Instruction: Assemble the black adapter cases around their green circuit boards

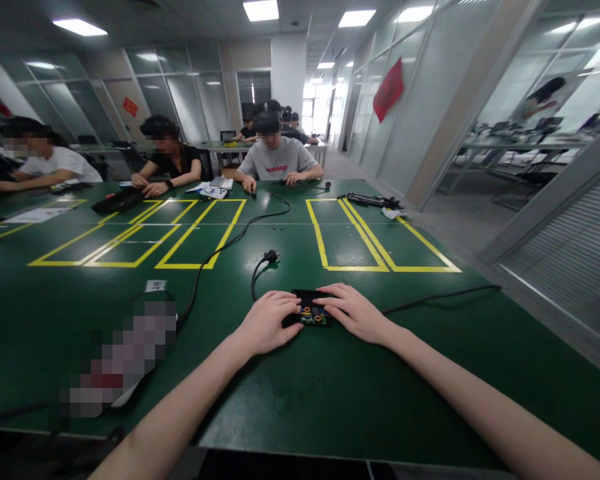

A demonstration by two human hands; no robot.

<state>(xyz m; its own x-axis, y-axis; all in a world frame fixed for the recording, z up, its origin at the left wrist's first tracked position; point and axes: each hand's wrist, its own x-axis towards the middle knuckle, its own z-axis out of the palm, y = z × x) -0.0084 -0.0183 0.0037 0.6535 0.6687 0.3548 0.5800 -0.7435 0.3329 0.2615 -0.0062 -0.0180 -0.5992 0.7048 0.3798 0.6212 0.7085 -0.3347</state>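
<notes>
On my feed the green table (pixel 280 407) fills most of the view, marked with yellow tape outlines (pixel 357 269) on its far half. Across it sits a person in a gray shirt (pixel 279 160), both hands on the tabletop. To my left lies a long pixelated object (pixel 130 353), its detail hidden, with a long black cable (pixel 240 233) running from beside it toward the far side. My left hand (pixel 270 320) grasps the left end of the open black case (pixel 313 323), fingers along the top and thumb at the near corner; my right hand (pixel 353 312) has its fingers on the right part, but I can't tell how firmly. The case rests on the table, between my hands. Just beyond it is a black plug (pixel 270 256); smallest are the orange-ringed components (pixel 318 319), showing inside the case between my fingers.
</notes>
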